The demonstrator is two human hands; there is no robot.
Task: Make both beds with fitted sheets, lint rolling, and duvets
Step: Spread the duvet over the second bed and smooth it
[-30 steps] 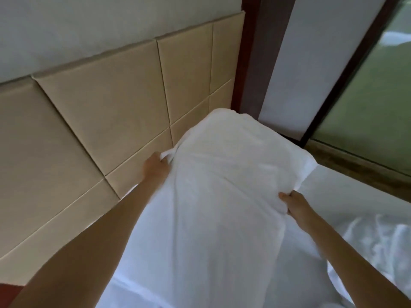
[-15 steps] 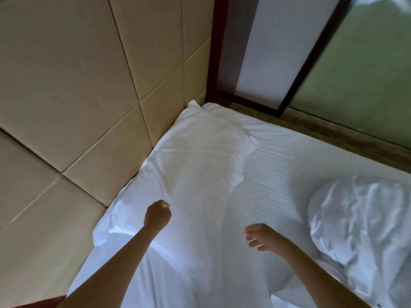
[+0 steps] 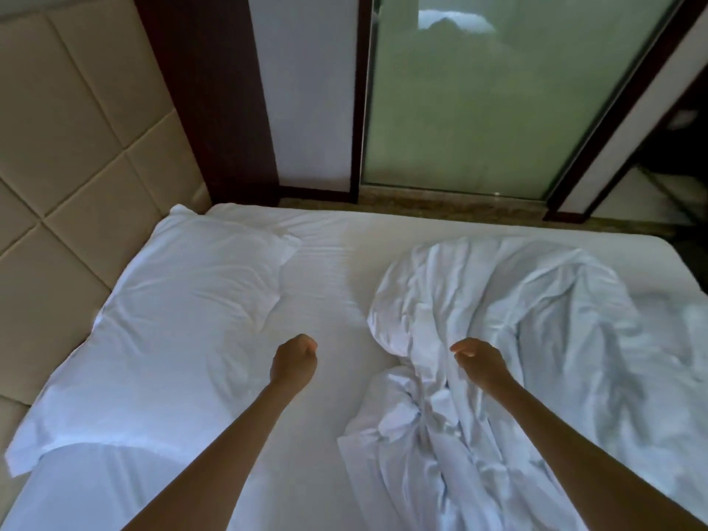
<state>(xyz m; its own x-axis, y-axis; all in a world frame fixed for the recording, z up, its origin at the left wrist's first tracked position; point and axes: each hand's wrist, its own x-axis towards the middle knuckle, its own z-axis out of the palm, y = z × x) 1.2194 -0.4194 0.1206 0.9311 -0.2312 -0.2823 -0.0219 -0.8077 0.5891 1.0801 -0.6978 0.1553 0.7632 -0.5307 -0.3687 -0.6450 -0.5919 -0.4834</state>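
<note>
Fingers (image 3: pixel 308 345) of left hand (image 3: pixel 294 365): curled into a fist, holding nothing.
Fingers of right hand (image 3: pixel 482 362): loosely half-curled, thumb out, holding nothing.
Pillow (image 3: pixel 180 300): 1, white, lying flat on the bed with its long side against the padded headboard (image 3: pixel 76 178).
Left hand place: just right of the pillow, over bare fitted sheet (image 3: pixel 337 285).
Duvet (image 3: pixel 498 339): crumpled white heap right of the pillow, a strip of sheet between them.
Right hand place: over the duvet folds nearest the pillow; contact cannot be told.
Frosted glass panel (image 3: pixel 479 101): beyond the pillow, to its right.
</note>
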